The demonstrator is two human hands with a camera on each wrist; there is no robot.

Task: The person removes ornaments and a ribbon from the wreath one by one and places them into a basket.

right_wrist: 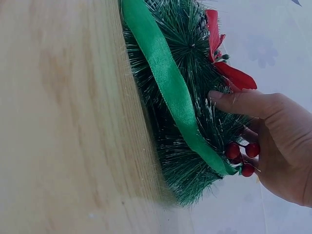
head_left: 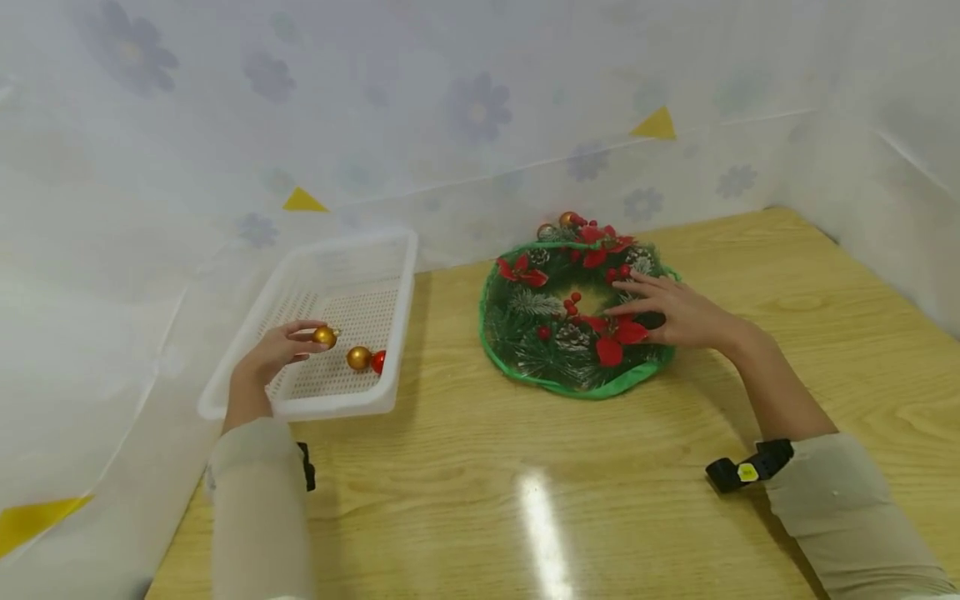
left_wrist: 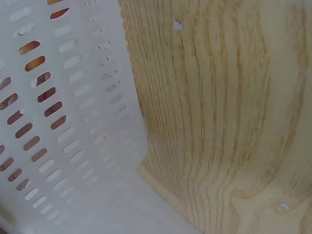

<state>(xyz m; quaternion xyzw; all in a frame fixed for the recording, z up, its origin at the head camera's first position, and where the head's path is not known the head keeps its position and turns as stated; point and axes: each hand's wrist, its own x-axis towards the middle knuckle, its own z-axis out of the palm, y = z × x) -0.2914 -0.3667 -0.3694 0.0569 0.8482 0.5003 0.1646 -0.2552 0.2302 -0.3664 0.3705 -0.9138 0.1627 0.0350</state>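
Observation:
My left hand (head_left: 276,352) pinches a gold Christmas bauble (head_left: 325,337) above the white plastic basket (head_left: 406,292). Another gold bauble (head_left: 359,358) and a red bauble (head_left: 379,362) lie inside, near its right wall. In the left wrist view the basket's slotted wall (left_wrist: 92,141) hides most of that hand. To the right lies a green Christmas wreath (head_left: 525,342) with red flowers, berries, pine cones and a green ribbon (right_wrist: 168,73). My right hand (head_left: 686,315) rests on the wreath's right side with fingers spread; its thumb (right_wrist: 239,103) touches the needles near the red berries (right_wrist: 247,169).
The wooden table (head_left: 450,483) extends in front of both things and to the right. Behind it hangs a pale flowered sheet (head_left: 480,108) with yellow triangles, which also runs along the left side. Gold baubles (head_left: 568,219) sit at the wreath's far edge.

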